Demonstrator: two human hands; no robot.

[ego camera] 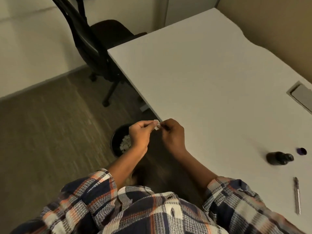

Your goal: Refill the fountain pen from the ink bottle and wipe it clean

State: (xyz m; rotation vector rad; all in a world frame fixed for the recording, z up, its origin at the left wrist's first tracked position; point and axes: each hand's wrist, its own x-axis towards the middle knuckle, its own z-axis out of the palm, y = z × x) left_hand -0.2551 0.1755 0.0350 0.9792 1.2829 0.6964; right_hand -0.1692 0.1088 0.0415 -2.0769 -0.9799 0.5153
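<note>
L hand (140,134) & R hand (172,135) meet mid-frame, fingers curled, both pinching a white tissue scrap (156,126). Pen (297,195) lies lower right on table (211,78), well apart from hands; ink bottle (279,158) above it.

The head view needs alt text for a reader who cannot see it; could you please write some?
A left hand and right hand pinch a small white scrap over a black bin beside a white desk. On the desk's right sit a dark ink bottle, a purple cap and a pen.
</note>
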